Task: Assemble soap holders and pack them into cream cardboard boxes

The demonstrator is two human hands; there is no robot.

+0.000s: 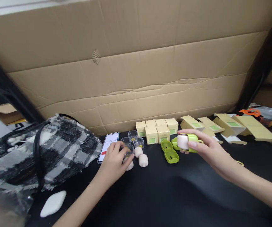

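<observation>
Green case (190, 141) w/ pink puff in right hand (205, 151); left hand (114, 160) on clear tubs (133, 140).

Small tan cardboard boxes (157, 128) are ranged against the corrugated cardboard wall (131, 63); clear plastic cups (133, 138) are set left of them, lime-green plastic cases (170, 151) before them, flattened tan cartons (230, 126) to the right

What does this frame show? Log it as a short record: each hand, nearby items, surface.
left hand: on a clear cup beside the phone
right hand: holds green case with a pale puff in it
nearby: loose puffs, open green cases, small boxes, flat cartons
left side: plaid bag
surface: black table
</observation>
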